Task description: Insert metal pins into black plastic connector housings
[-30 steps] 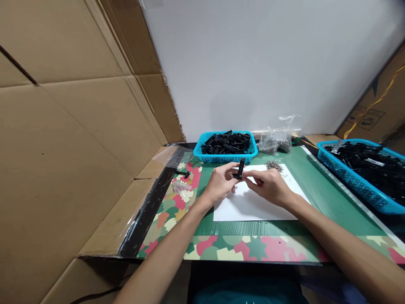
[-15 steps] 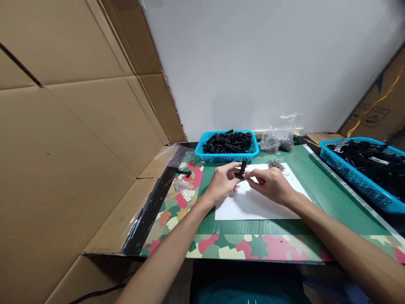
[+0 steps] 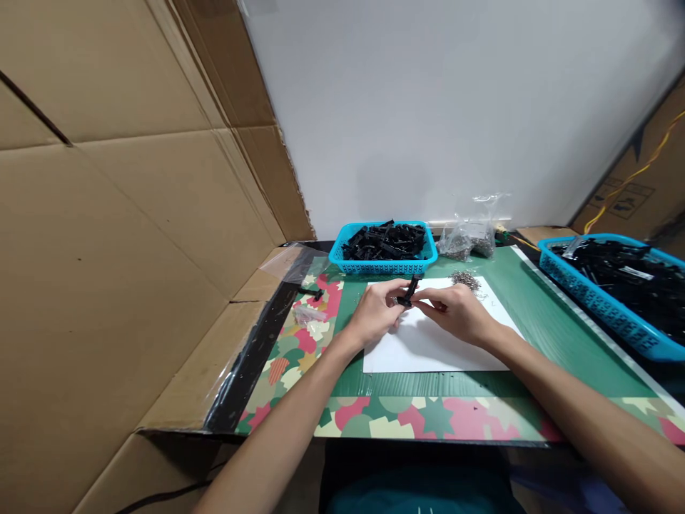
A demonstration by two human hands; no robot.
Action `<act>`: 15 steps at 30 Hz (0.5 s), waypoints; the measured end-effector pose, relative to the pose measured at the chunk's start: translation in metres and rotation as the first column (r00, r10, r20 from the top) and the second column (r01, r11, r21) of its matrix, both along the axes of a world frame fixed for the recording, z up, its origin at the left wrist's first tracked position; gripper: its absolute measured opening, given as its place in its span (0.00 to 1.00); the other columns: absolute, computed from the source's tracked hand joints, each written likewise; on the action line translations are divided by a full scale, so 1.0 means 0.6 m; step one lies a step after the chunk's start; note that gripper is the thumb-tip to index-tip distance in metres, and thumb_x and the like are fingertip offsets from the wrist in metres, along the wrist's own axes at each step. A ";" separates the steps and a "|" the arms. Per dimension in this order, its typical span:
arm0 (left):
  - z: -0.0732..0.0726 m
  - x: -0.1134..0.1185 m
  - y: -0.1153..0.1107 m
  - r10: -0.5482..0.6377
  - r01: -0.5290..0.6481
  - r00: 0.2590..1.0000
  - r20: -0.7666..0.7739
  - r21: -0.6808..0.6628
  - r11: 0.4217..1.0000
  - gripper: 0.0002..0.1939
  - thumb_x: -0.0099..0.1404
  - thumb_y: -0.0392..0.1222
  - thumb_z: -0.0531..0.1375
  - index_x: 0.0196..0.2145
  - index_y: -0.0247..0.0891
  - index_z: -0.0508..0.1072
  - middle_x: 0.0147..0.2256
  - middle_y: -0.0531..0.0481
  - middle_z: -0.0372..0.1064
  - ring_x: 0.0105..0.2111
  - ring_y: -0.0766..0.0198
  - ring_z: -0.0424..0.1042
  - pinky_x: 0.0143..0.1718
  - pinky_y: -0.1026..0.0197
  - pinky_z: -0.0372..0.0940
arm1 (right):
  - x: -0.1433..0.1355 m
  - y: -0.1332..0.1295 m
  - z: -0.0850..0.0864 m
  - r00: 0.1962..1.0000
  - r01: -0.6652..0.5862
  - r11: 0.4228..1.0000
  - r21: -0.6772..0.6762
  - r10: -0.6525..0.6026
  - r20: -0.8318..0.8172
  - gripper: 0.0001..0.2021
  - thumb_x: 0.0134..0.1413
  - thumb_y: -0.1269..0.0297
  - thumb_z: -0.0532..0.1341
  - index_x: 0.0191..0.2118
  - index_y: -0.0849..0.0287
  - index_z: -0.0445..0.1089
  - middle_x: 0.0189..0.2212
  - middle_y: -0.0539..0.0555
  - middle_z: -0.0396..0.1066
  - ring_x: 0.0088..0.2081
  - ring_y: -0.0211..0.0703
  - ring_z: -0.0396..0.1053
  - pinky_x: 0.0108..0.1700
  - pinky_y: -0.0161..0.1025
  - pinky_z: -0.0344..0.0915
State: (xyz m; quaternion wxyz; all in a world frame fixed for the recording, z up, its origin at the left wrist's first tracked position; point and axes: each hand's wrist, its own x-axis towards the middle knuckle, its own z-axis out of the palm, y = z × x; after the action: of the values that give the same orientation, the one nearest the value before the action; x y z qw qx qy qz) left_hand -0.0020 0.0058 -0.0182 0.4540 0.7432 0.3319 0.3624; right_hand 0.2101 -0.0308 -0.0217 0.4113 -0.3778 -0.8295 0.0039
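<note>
A small black T-shaped plastic part (image 3: 411,291) is gripped in the fingers of my left hand (image 3: 376,311), above a white sheet of paper (image 3: 428,353). Its stem points up and leans slightly right. My right hand (image 3: 454,311) meets the part from the right, thumb and forefinger pinched at its lower end. Whatever lies between those right fingertips is too small to make out. Just behind my right hand, a pile of tiny metal pieces (image 3: 464,280), screw-like in look, rests on the paper.
A blue basket (image 3: 382,267) of black parts stands at the back, another blue basket (image 3: 604,303) at the right. Clear bags (image 3: 468,243) of small metal pieces lie between. On the left are a loose black part (image 3: 311,292), a small plastic bag (image 3: 309,315) and a cardboard wall (image 3: 133,235).
The black part has tilted, its stem now leaning more to the right and sitting slightly lower. Both hands have stayed close together, shifting only a little.
</note>
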 end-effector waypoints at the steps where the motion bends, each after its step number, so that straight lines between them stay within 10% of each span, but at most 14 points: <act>1: -0.001 0.000 0.001 0.004 -0.004 1.000 0.003 -0.005 1.000 0.27 0.59 0.26 0.60 0.55 0.37 0.80 0.41 0.47 0.83 0.20 0.69 0.72 0.19 0.67 0.64 | 0.001 0.000 0.000 1.000 0.004 1.000 -0.006 -0.004 -0.004 0.11 0.68 0.66 0.61 0.39 0.59 0.82 0.17 0.47 0.67 0.18 0.35 0.56 0.26 0.33 0.53; 15: 0.008 0.001 -0.001 0.015 -0.010 0.998 0.064 -0.076 0.997 0.21 0.60 0.32 0.65 0.52 0.33 0.80 0.44 0.42 0.83 0.24 0.63 0.78 0.17 0.67 0.68 | -0.004 0.002 0.000 0.992 -0.035 0.997 -0.076 0.026 -0.120 0.11 0.67 0.66 0.62 0.39 0.60 0.83 0.17 0.44 0.55 0.20 0.34 0.48 0.25 0.34 0.48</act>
State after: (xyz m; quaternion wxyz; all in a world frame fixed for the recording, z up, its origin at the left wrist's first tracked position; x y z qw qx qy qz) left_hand -0.0014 0.0051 -0.0133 0.4901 0.7112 0.3352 0.3763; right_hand 0.2079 -0.0298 -0.0219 0.4450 -0.3799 -0.8084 0.0649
